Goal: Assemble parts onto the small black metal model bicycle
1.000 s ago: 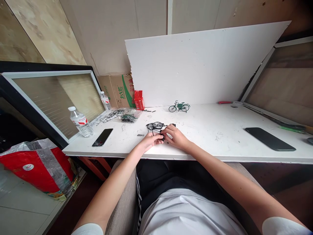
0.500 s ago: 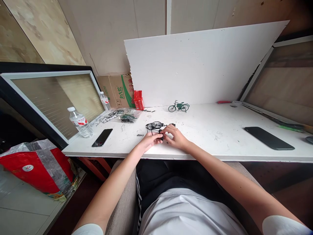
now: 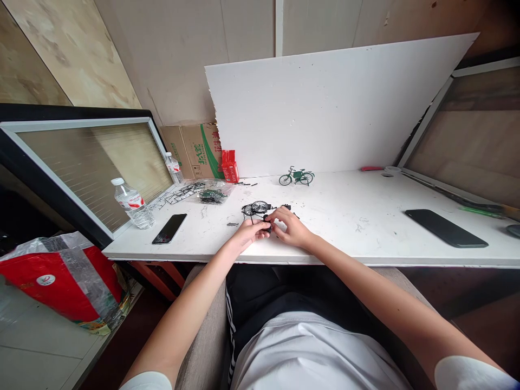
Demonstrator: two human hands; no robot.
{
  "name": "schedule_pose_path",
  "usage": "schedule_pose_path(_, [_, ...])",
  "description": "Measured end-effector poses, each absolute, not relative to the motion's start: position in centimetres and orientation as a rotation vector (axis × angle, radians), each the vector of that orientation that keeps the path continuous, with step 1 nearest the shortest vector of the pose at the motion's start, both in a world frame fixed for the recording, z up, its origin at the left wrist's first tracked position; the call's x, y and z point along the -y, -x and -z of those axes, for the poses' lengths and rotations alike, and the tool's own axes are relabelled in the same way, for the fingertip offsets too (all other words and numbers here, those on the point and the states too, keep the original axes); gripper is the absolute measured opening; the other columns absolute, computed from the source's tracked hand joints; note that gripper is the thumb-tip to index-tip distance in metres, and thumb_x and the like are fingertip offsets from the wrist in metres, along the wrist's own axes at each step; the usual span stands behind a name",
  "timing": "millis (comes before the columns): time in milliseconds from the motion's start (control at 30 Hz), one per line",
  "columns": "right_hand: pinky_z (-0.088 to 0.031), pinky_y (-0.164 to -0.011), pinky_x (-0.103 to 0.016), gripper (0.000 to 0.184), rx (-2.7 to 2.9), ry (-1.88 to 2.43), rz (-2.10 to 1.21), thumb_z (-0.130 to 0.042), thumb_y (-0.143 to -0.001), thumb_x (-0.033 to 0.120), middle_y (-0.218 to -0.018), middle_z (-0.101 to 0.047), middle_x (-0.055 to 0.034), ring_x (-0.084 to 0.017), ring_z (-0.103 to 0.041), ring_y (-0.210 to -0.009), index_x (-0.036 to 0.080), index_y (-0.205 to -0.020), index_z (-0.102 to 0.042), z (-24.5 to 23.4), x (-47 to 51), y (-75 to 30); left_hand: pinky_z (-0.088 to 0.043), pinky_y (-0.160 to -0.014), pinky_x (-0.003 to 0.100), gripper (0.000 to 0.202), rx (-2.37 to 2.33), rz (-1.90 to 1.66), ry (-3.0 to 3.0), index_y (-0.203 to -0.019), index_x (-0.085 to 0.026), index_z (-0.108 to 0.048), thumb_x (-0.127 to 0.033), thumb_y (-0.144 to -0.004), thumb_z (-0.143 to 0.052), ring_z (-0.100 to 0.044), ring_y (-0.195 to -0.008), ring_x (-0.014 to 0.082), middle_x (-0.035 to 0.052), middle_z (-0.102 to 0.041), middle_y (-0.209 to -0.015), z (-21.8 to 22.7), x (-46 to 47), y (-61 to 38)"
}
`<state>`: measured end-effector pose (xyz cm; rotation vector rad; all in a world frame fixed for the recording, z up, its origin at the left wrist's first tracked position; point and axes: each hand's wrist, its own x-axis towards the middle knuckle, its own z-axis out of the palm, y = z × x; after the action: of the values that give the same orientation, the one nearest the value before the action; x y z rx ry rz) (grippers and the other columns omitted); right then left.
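Close to the table's front edge, my left hand [image 3: 247, 234] pinches a small black plastic model part [image 3: 268, 228] between thumb and fingers. My right hand [image 3: 291, 228] meets it from the other side, its fingertips closed on the same part, whose exact shape the fingers hide. Just beyond the hands lie black spoked model wheels [image 3: 260, 207] and other black pieces [image 3: 286, 207], partly covered by my right hand. Farther back stands a finished-looking green model bicycle [image 3: 298, 176], upright on the white table [image 3: 345, 216].
Left of my hands are a phone [image 3: 169, 228], a water bottle [image 3: 133, 203], a bag of green and black parts [image 3: 212, 195] and black part frames [image 3: 181, 192]. A red box [image 3: 229, 166] stands behind. A dark flat case [image 3: 446, 228] lies right.
Both hands keep their grip on the black part with hardly any movement. The whole view has shifted very slightly.
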<state>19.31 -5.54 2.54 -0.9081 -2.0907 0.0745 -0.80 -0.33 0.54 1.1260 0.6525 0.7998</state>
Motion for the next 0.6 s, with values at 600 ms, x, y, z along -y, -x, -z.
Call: schedule_pose_path(600, [-0.054, -0.083, -0.038, 0.019, 2.36, 1.111, -0.335, -0.063, -0.098, 0.026, -0.097, -0.076, -0.009, -0.026, -0.068, -0.094, 0.024, -0.1, -0.081, -5.5, 4.7, -24.0, -0.044, -0.065, 0.024, 0.03, -0.677, -0.795, -1.129, -0.087, -0.011, -0.072, -0.032, -0.075, -0.09, -0.061, -0.068, 0.0099, 0.0107, -0.077, -0.089, -1.7, 1.0, 0.9])
